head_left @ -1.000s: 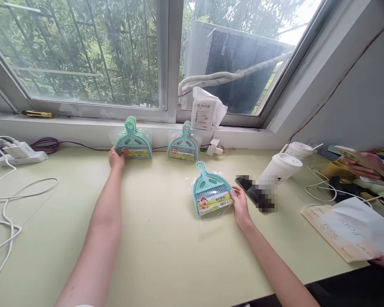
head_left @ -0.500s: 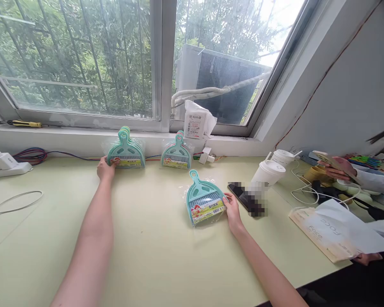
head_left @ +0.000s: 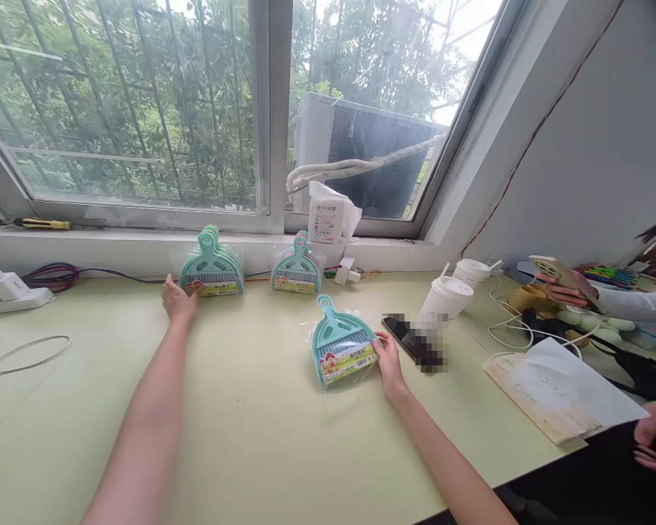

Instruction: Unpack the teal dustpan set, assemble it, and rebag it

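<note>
My right hand (head_left: 389,364) grips the right edge of a mint-green dustpan and brush set (head_left: 343,343) in clear plastic wrap, its handle pointing away from me. My left hand (head_left: 179,300) is open at the lower left edge of a stack of similar dustpan sets (head_left: 212,266), thumb and fingers apart, the thumb close to the front pack. That stack stands upright against the wall under the window. To its right, a second stack of dustpan sets (head_left: 296,268) also leans on the wall, with green and pink rims showing.
A dark phone (head_left: 407,339), partly pixelated, and two white lidded cups (head_left: 447,299) stand right of my right hand. A paper bag (head_left: 557,390) lies farther right, near another person's hands, one with a phone (head_left: 563,277). A power strip (head_left: 16,299) and cables sit at left.
My left hand has loosened from the front pack of the left stack and shifted to its left edge. My right hand still holds its set. The view has shifted slightly.
</note>
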`<state>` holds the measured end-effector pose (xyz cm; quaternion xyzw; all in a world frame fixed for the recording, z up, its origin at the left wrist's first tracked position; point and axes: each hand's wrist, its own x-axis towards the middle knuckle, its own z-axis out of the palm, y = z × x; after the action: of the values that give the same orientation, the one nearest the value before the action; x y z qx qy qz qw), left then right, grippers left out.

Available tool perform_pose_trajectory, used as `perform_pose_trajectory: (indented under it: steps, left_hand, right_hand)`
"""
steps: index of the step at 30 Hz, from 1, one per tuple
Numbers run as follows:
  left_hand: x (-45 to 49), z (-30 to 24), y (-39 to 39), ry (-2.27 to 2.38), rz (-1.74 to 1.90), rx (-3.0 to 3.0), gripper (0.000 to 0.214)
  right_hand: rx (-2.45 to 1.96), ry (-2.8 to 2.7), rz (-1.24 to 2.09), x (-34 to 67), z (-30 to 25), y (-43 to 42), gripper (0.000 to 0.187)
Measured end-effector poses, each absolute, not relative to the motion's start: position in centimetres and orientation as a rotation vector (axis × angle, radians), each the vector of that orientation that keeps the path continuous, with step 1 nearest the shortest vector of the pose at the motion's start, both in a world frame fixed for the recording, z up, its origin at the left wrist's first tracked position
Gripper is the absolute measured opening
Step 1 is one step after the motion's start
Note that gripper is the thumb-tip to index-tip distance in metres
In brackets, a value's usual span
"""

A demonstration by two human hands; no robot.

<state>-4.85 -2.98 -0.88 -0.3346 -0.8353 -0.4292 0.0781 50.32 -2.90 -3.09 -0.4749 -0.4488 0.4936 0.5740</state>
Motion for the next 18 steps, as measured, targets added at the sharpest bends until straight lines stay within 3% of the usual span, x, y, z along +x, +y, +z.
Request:
perform_pose_trajectory:
  steps: [5,12,15,17,18]
  left_hand:
    - [-2.2,-0.2,-5.2,-2.44,-1.208,-0.944,0.087]
    - [2.9,1.2,-7.9,-2.22,-1.311,-0.951,0.053]
    - [8.0,1.3,-9.1,-2.274,-1.627,-1.357,0.042]
    - [12.3,1.2,-10.0,-2.495,-2.066,-1.699,0.049]
    - [14.5,1.2,-10.6,-2.562,-2.12,-1.84,0.056]
  right_hand:
    - [-1.093,-1.047,1.138,50.2,-3.3,-2.7,0.036]
    - [-1.091,-1.062,1.097,50.1,-3.5,-2.3,0.034]
    - [-1.092,-1.09,1.075,50.0,-3.5,-2.3,0.033]
    - [-1.087,-1.098,1.073,50.0,-3.4,-2.4,0.032]
    - [-1.081,-1.099,1.079,50.0,-3.3,-2.5,0.032]
